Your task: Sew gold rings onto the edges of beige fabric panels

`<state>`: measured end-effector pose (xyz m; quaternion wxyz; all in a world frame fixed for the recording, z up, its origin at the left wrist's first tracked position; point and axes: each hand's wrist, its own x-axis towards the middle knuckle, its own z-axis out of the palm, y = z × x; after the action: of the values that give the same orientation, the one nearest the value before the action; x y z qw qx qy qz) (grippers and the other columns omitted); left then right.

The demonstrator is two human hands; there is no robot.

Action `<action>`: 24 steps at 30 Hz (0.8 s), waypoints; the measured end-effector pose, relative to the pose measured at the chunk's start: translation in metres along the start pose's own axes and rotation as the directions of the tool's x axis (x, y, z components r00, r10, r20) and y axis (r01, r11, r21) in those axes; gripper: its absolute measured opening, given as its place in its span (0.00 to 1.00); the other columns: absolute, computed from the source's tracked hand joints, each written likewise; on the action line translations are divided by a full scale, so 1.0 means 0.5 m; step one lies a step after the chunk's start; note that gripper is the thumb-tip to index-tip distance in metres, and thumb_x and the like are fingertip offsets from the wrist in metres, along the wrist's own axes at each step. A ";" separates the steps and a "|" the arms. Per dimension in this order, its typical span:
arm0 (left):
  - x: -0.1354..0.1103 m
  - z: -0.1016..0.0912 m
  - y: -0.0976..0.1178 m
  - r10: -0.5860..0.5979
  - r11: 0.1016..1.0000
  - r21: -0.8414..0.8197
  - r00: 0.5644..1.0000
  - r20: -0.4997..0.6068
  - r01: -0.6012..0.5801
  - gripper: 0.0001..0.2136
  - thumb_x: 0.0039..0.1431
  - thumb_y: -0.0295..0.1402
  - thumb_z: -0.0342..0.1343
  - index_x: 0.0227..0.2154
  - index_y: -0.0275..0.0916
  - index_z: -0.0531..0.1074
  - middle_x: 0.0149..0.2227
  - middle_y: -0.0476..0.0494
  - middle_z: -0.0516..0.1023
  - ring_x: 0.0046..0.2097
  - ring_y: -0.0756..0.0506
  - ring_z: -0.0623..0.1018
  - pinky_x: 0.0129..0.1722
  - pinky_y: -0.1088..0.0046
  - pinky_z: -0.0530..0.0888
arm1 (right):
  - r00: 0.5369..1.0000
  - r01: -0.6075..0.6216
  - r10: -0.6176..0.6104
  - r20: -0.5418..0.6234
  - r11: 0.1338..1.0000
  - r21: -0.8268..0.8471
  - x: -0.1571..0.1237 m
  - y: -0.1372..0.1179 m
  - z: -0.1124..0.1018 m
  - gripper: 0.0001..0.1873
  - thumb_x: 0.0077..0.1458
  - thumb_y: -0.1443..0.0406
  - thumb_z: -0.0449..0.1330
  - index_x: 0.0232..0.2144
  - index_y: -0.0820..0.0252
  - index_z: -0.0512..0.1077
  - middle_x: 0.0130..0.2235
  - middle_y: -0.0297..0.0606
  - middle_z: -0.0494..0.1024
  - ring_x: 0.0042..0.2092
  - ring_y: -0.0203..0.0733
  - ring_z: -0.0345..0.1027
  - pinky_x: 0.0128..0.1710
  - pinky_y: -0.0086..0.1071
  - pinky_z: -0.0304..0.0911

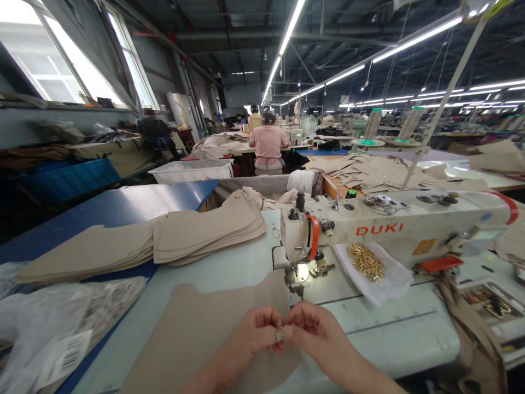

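My left hand and my right hand meet in front of the sewing machine. Between their pinched fingertips is a small beige fabric tab, which looks folded; the fingers hide most of it. Beneath the hands lies a large flat beige cut panel, its far right corner close to the needle area. A white plastic bag with a heap of gold-coloured metal rings rests on the bed right of the needle.
Stacks of beige panels lie at the left of the table. A clear plastic bag is at near left. Beige straps hang beside a small parts tray at right. Another person sits ahead.
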<state>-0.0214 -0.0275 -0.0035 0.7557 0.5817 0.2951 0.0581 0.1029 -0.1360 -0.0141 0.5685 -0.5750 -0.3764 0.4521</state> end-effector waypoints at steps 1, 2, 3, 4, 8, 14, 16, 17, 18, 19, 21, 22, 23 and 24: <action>0.003 -0.004 -0.004 0.016 0.998 0.053 1.000 0.002 -0.016 0.05 0.36 0.29 0.56 0.19 0.38 0.66 0.18 0.54 0.67 0.24 0.51 0.65 0.27 0.75 0.61 | 0.999 0.029 -0.031 -0.020 0.995 -0.090 -0.006 -0.005 0.003 0.08 0.46 0.61 0.64 0.28 0.60 0.72 0.26 0.31 0.74 0.29 0.36 0.66 0.30 0.28 0.59; 0.005 -0.008 -0.009 0.041 0.994 0.101 0.999 0.004 -0.041 0.04 0.35 0.29 0.55 0.18 0.38 0.65 0.18 0.55 0.66 0.24 0.51 0.64 0.26 0.75 0.60 | 0.998 0.046 -0.053 -0.035 0.983 -0.176 -0.011 -0.009 0.005 0.07 0.45 0.64 0.64 0.29 0.60 0.72 0.27 0.32 0.74 0.31 0.37 0.67 0.32 0.29 0.60; 0.007 -0.011 -0.014 0.070 0.987 0.143 0.998 0.003 -0.070 0.03 0.35 0.28 0.53 0.18 0.38 0.64 0.19 0.55 0.64 0.24 0.51 0.63 0.26 0.75 0.59 | 0.997 0.053 -0.065 -0.040 0.968 -0.244 -0.016 -0.013 0.008 0.07 0.44 0.65 0.64 0.29 0.59 0.72 0.29 0.32 0.74 0.32 0.38 0.67 0.33 0.29 0.60; 0.008 -0.013 -0.020 0.099 0.979 0.180 0.995 0.006 -0.098 0.03 0.34 0.28 0.52 0.18 0.39 0.64 0.19 0.55 0.64 0.25 0.51 0.62 0.26 0.75 0.58 | 0.997 0.056 -0.069 -0.037 0.957 -0.285 -0.020 -0.016 0.010 0.08 0.43 0.67 0.64 0.29 0.59 0.71 0.30 0.33 0.75 0.33 0.38 0.68 0.34 0.29 0.61; 0.002 -0.012 -0.029 0.139 0.953 0.273 0.990 -0.010 -0.131 0.04 0.34 0.28 0.49 0.19 0.39 0.62 0.20 0.55 0.63 0.25 0.51 0.62 0.25 0.75 0.57 | 0.995 0.078 -0.092 -0.026 0.937 -0.339 -0.028 -0.020 0.011 0.07 0.41 0.69 0.62 0.28 0.59 0.71 0.29 0.33 0.75 0.32 0.38 0.68 0.34 0.28 0.63; -0.002 -0.011 -0.039 0.176 0.945 0.288 0.984 -0.040 -0.157 0.03 0.36 0.27 0.49 0.20 0.40 0.63 0.20 0.54 0.64 0.25 0.50 0.65 0.25 0.75 0.59 | 0.993 0.070 -0.089 -0.075 0.970 -0.232 -0.026 -0.003 0.008 0.04 0.42 0.70 0.57 0.23 0.60 0.71 0.27 0.34 0.76 0.29 0.37 0.69 0.31 0.27 0.64; 0.002 -0.011 -0.045 0.210 0.944 0.270 0.976 -0.053 -0.188 0.03 0.37 0.26 0.49 0.20 0.40 0.63 0.20 0.54 0.65 0.26 0.50 0.66 0.26 0.75 0.61 | 0.990 0.059 -0.080 -0.117 0.984 -0.170 -0.022 0.004 0.008 0.04 0.41 0.69 0.56 0.21 0.60 0.71 0.25 0.34 0.76 0.28 0.35 0.68 0.28 0.25 0.62; 0.004 -0.010 -0.046 0.223 0.945 0.259 0.973 -0.060 -0.200 0.04 0.36 0.26 0.49 0.19 0.39 0.63 0.20 0.54 0.65 0.26 0.50 0.66 0.26 0.75 0.62 | 0.988 0.059 -0.078 -0.134 0.988 -0.140 -0.021 0.006 0.009 0.04 0.40 0.69 0.56 0.21 0.60 0.71 0.24 0.33 0.75 0.27 0.35 0.67 0.27 0.25 0.62; 0.006 -0.008 -0.045 0.235 0.947 0.241 0.969 -0.070 -0.212 0.04 0.36 0.25 0.49 0.19 0.39 0.63 0.20 0.54 0.65 0.26 0.50 0.66 0.26 0.76 0.62 | 0.986 0.064 -0.080 -0.149 0.991 -0.114 -0.019 0.007 0.010 0.04 0.39 0.69 0.56 0.20 0.60 0.71 0.23 0.33 0.74 0.26 0.35 0.66 0.26 0.25 0.61; 0.006 -0.005 -0.043 0.247 0.950 0.217 0.966 -0.079 -0.225 0.04 0.36 0.25 0.50 0.19 0.39 0.63 0.20 0.54 0.65 0.26 0.50 0.67 0.26 0.76 0.63 | 0.983 0.072 -0.087 -0.164 0.993 -0.092 -0.018 0.007 0.011 0.04 0.39 0.69 0.56 0.19 0.60 0.70 0.23 0.33 0.74 0.25 0.34 0.66 0.25 0.25 0.61; 0.003 0.001 -0.032 0.259 0.958 0.153 0.961 -0.096 -0.243 0.04 0.36 0.25 0.52 0.19 0.39 0.64 0.21 0.54 0.66 0.26 0.51 0.67 0.27 0.76 0.65 | 0.975 0.087 -0.098 -0.199 0.994 -0.062 -0.016 0.004 0.013 0.03 0.37 0.68 0.56 0.18 0.60 0.69 0.22 0.33 0.73 0.24 0.34 0.65 0.24 0.25 0.60; 0.000 0.004 -0.025 0.256 0.962 0.122 0.961 -0.106 -0.243 0.03 0.37 0.26 0.53 0.19 0.39 0.65 0.21 0.54 0.67 0.26 0.50 0.68 0.28 0.75 0.66 | 0.971 0.091 -0.100 -0.217 0.995 -0.050 -0.016 0.002 0.014 0.02 0.37 0.68 0.56 0.17 0.60 0.69 0.21 0.33 0.73 0.24 0.34 0.65 0.24 0.25 0.60; -0.003 0.007 -0.017 0.248 0.967 0.096 0.962 -0.117 -0.238 0.04 0.37 0.27 0.55 0.19 0.39 0.65 0.21 0.54 0.68 0.26 0.50 0.68 0.28 0.75 0.67 | 0.967 0.092 -0.099 -0.233 0.995 -0.041 -0.015 0.001 0.015 0.02 0.37 0.68 0.56 0.17 0.60 0.69 0.21 0.33 0.73 0.24 0.34 0.64 0.23 0.25 0.59; -0.006 0.009 -0.010 0.236 0.971 0.078 0.964 -0.126 -0.228 0.04 0.38 0.28 0.57 0.19 0.38 0.66 0.21 0.53 0.68 0.26 0.50 0.69 0.28 0.75 0.67 | 0.964 0.091 -0.097 -0.248 0.995 -0.034 -0.015 0.001 0.015 0.03 0.38 0.67 0.57 0.17 0.60 0.69 0.20 0.33 0.73 0.24 0.34 0.64 0.23 0.25 0.59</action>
<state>-0.0229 -0.0343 -0.0062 0.7036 0.6303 0.2768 0.1760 0.0935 -0.1408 -0.0133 0.6255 -0.6152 -0.3339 0.3447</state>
